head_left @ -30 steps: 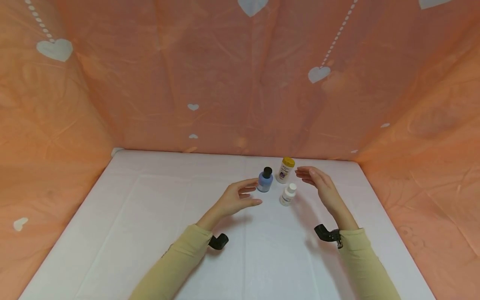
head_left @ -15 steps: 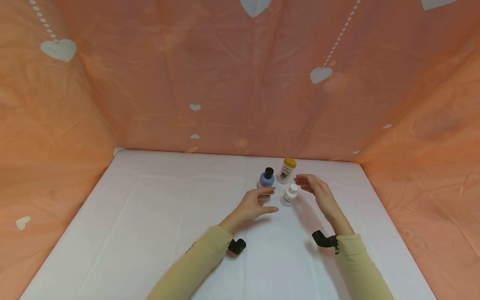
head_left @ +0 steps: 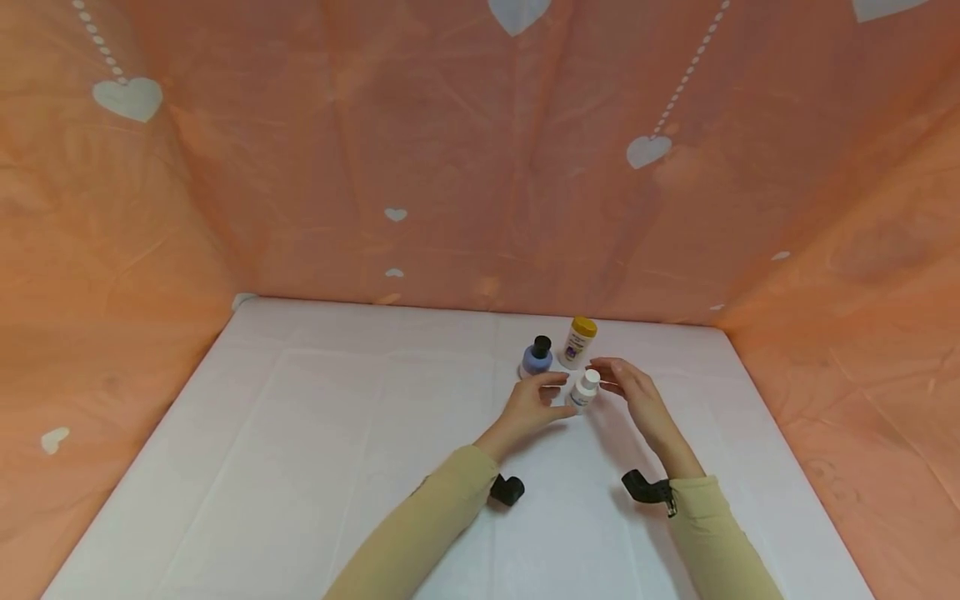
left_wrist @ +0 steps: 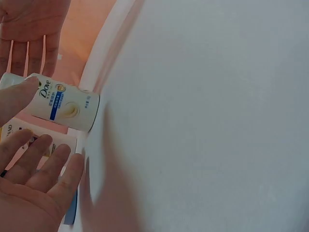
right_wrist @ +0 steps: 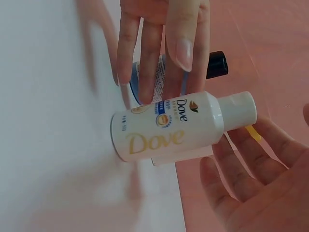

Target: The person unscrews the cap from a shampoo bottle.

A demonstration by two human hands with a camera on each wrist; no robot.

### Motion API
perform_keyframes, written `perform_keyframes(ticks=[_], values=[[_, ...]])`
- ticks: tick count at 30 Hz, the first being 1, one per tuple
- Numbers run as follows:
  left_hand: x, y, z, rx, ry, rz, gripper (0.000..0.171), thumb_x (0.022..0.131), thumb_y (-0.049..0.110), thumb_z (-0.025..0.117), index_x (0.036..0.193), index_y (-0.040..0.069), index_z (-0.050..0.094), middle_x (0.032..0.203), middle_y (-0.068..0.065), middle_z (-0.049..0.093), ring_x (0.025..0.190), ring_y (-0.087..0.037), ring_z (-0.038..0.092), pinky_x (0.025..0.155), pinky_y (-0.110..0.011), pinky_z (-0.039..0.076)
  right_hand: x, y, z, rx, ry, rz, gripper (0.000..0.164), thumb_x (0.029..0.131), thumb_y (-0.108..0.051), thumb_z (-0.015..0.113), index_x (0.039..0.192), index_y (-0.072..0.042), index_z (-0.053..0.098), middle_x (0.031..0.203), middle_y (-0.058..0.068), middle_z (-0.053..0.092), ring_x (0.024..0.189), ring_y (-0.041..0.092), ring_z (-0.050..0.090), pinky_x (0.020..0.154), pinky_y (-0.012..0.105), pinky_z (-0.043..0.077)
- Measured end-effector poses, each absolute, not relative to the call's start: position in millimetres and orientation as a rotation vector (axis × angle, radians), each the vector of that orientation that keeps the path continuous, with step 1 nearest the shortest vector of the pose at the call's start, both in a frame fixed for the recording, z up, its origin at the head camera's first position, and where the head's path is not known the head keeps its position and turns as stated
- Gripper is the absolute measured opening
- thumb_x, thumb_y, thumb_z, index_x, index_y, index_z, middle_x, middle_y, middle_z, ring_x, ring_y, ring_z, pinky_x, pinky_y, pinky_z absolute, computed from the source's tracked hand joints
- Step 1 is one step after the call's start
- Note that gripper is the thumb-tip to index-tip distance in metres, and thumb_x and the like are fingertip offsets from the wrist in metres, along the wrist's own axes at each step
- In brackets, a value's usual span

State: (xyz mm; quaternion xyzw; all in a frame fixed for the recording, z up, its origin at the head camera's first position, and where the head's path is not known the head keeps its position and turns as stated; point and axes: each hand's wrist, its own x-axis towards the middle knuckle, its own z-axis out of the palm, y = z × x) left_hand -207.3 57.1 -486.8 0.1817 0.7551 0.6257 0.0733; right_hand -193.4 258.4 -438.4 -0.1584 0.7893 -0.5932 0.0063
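Note:
A small white Dove bottle (head_left: 582, 392) with a white cap stands on the table between both hands. My left hand (head_left: 528, 410) comes in from its left, thumb and fingers spread to either side. In the left wrist view the thumb (left_wrist: 18, 99) overlaps the bottle near its cap. My right hand (head_left: 639, 402) is at the bottle's right, fingers loosely bent and holding nothing. The right wrist view shows its fingers (right_wrist: 256, 164) behind the cap. Just behind stand a blue bottle (head_left: 536, 361) with a black cap and a white container (head_left: 575, 345) with a yellow lid.
The table (head_left: 315, 467) has a white cover. An orange sheet (head_left: 450, 167) with white hearts rises behind it and at both sides. Each sleeve end bears a black camera mount; the left mount (head_left: 507, 490) and right mount (head_left: 643, 487) hang over the table.
My left hand has moved right, from beside the blue bottle to around the white Dove bottle. My right hand has come slightly down and left, closer to it. The bottles stay in place.

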Motion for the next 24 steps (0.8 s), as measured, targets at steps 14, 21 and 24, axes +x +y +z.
perform_keyframes(ticks=[14, 21, 24], values=[[-210.1, 69.4, -487.1, 0.539, 2.177, 1.941, 0.048, 0.078, 0.003, 0.079, 0.122, 0.001, 0.061, 0.115, -0.013, 0.064, 0.101, -0.027, 0.064, 0.089, -0.033, 0.052, -194.9, 259.7, -448.4, -0.551, 2.492, -1.845, 0.037, 0.094, -0.002, 0.058, 0.128, 0.01, 0.05, 0.126, 0.025, 0.054, 0.119, 0.041, 0.047, 0.092, 0.016, 0.044], [-210.3, 72.4, -488.0, 0.516, 2.247, 1.897, 0.047, 0.078, 0.007, 0.08, 0.121, 0.003, 0.062, 0.111, -0.01, 0.065, 0.098, -0.024, 0.065, 0.087, -0.03, 0.052, -195.0, 257.8, -449.2, -0.579, 2.541, -1.817, 0.034, 0.089, 0.005, 0.063, 0.122, 0.007, 0.056, 0.121, 0.024, 0.058, 0.115, 0.041, 0.051, 0.097, 0.042, 0.046], [-209.4, 72.7, -487.7, 0.516, 2.252, 1.88, 0.046, 0.078, 0.006, 0.079, 0.121, 0.004, 0.062, 0.11, -0.01, 0.065, 0.098, -0.022, 0.065, 0.087, -0.029, 0.052, -190.5, 253.3, -441.9, -0.592, 2.576, -1.79, 0.033, 0.087, 0.011, 0.063, 0.118, 0.011, 0.056, 0.117, 0.027, 0.058, 0.111, 0.043, 0.052, 0.095, 0.056, 0.042]])
